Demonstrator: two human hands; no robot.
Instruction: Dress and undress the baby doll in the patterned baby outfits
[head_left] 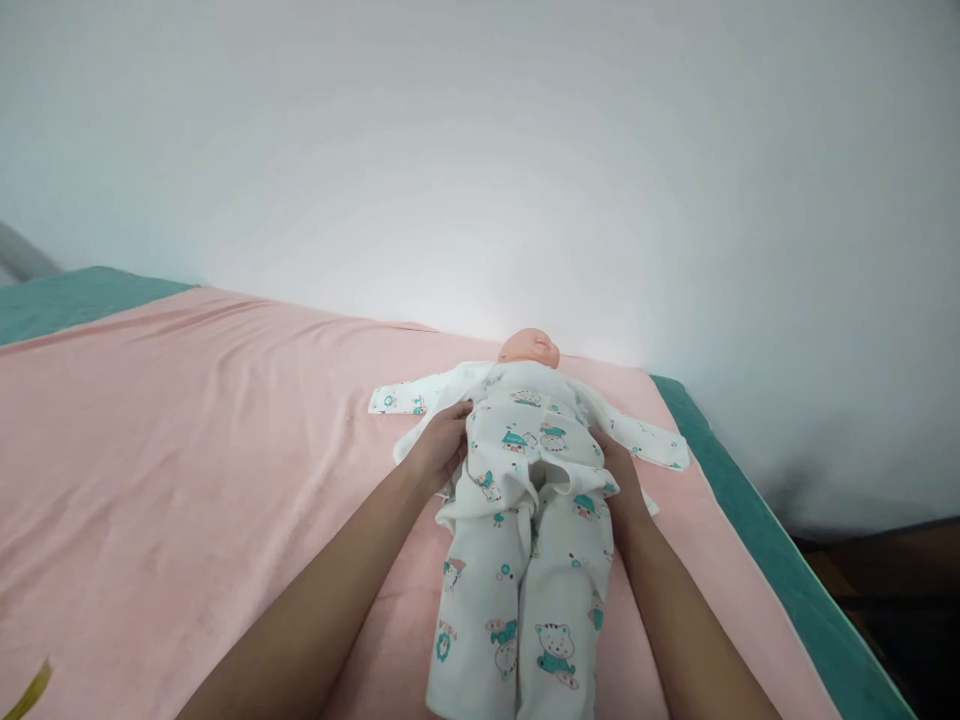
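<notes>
A baby doll (529,347) lies on its back, its head toward the wall. White baby pants (566,560) printed with teal cartoon bears cover its legs and reach high up its trunk. Under and around the upper body is a matching baby top (645,441), both sleeves stretched out sideways. At the left side of the waist, my left hand (444,445) is closed on the pants, fingertips partly tucked in the cloth. My right hand (621,470) is closed on the opposite side of the waist, most of its fingers hidden behind fabric.
A pink blanket (187,480) with soft creases lies beneath the doll. Teal bedding (765,540) shows along the right edge and at the far left. A pale wall (480,150) rises behind. Something yellow (30,692) pokes in at the lower left corner.
</notes>
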